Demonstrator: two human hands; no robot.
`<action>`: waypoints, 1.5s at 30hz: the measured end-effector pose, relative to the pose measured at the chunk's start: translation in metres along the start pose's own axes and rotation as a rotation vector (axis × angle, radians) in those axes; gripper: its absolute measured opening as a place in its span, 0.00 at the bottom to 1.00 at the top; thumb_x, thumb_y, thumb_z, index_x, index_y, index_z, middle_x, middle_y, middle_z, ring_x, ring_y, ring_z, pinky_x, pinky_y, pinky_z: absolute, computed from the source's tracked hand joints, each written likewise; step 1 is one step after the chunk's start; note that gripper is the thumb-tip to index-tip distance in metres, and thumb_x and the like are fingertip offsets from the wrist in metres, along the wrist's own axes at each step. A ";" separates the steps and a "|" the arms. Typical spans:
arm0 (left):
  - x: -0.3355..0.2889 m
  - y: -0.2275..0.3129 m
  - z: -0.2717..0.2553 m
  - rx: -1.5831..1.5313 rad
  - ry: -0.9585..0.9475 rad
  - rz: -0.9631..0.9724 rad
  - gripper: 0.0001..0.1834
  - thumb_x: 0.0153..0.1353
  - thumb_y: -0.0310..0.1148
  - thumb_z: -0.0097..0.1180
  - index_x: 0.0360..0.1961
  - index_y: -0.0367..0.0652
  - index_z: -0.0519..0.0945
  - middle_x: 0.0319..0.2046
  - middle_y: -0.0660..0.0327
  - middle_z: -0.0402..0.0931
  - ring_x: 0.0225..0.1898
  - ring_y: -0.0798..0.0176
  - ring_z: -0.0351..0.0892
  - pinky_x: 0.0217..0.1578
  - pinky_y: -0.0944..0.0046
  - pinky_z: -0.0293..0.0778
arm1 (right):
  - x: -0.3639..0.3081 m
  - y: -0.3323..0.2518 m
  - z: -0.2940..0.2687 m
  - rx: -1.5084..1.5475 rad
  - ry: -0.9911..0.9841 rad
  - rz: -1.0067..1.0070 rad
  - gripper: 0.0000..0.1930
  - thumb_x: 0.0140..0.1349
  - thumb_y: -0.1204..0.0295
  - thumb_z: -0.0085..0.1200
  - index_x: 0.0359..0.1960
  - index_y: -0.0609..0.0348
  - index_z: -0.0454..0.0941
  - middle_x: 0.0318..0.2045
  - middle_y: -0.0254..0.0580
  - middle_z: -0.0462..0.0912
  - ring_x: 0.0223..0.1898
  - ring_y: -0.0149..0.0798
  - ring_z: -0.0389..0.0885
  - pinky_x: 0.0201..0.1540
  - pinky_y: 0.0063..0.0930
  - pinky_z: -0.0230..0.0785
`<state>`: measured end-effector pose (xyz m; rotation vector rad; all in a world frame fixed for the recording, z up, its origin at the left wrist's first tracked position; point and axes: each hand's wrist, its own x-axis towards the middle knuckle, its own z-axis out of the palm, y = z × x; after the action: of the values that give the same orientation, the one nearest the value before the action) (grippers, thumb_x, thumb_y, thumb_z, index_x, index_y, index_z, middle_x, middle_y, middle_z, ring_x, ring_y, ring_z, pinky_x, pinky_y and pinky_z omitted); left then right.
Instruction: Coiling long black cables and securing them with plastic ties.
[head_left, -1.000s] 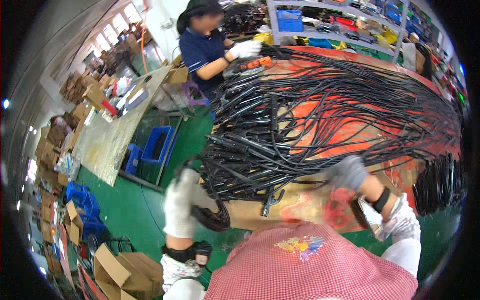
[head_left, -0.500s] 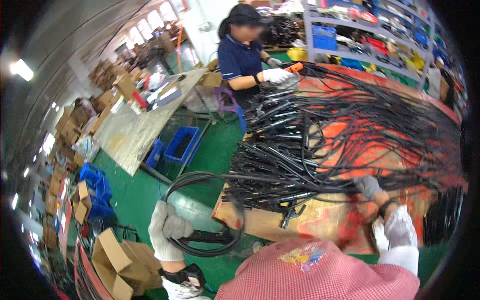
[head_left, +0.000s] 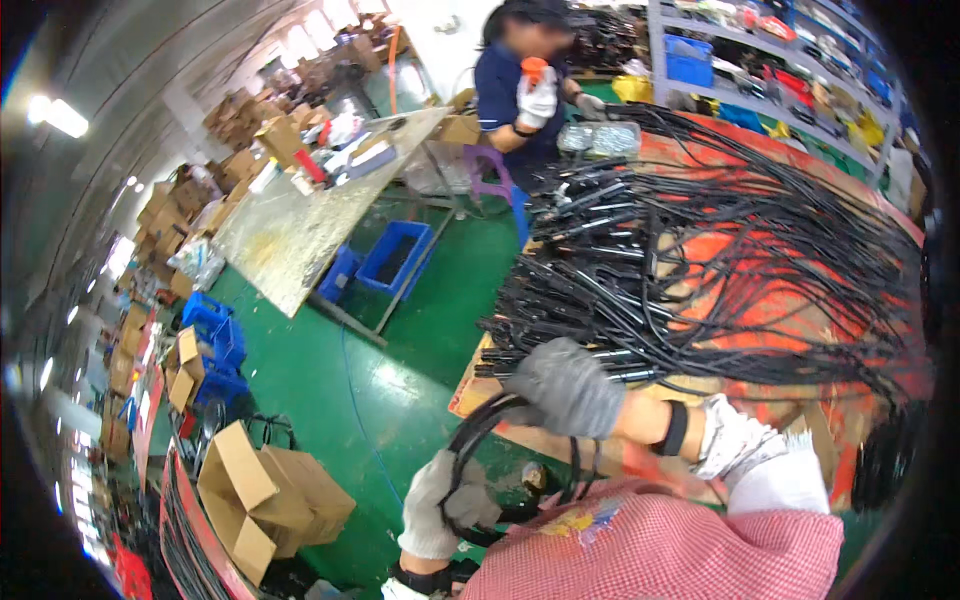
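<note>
Off to the left of your hands, an open cardboard box (head_left: 290, 490) stands on the green floor (head_left: 300, 380). Your left hand (head_left: 445, 505), in a pale glove, has come in nearer your body, fingers curled around the lower left side of a coil of black cable (head_left: 485, 415); half a second ago it held that coil farther out to the left. The coil is now between your hands, in front of the near edge of the counter (head_left: 472, 388). Well beyond it, a co-worker's gloved hand (head_left: 537, 103) now raises an orange object (head_left: 535, 68). Your right hand (head_left: 568, 385), in a grey glove, has left the loose cables (head_left: 740, 195) and bends over the top of the coil; whether its fingers are fully closed, you cannot tell. So both hands are now at the coil, and the loose cables lie on the counter beyond and to the right of them. As for writing, the colourful print (head_left: 590, 525) on your red checked apron (head_left: 670, 545), nearer you than your right hand, shows no legible words, and no brand or label is readable around your hands
</note>
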<state>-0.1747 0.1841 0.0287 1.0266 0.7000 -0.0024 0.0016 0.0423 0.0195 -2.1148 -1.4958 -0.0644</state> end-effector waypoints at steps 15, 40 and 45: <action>0.045 -0.029 0.133 0.593 -0.839 -0.077 0.13 0.55 0.27 0.47 0.14 0.38 0.70 0.09 0.63 0.65 0.09 0.69 0.59 0.14 0.67 0.58 | -0.260 0.056 0.023 -0.191 0.393 0.880 0.09 0.50 0.68 0.49 0.32 0.54 0.80 0.27 0.47 0.80 0.30 0.50 0.80 0.31 0.42 0.72; 0.074 -0.111 0.211 0.799 -0.744 -0.248 0.13 0.59 0.39 0.52 0.28 0.38 0.75 0.17 0.65 0.71 0.15 0.71 0.68 0.16 0.72 0.62 | -0.327 0.010 0.016 -0.357 0.057 1.062 0.07 0.50 0.68 0.47 0.26 0.54 0.75 0.23 0.43 0.76 0.25 0.45 0.77 0.22 0.38 0.67; 0.072 -0.111 0.207 0.941 -0.807 -0.044 0.16 0.59 0.34 0.52 0.45 0.36 0.75 0.25 0.63 0.77 0.24 0.74 0.74 0.26 0.74 0.69 | -0.276 0.018 0.019 -0.401 0.428 0.646 0.12 0.47 0.65 0.51 0.35 0.49 0.79 0.33 0.34 0.77 0.37 0.37 0.76 0.34 0.33 0.67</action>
<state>-0.0435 -0.0147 -0.0294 1.7407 -0.0734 -0.8066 -0.0930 -0.1909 -0.0977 -2.5868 -0.5453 -0.5743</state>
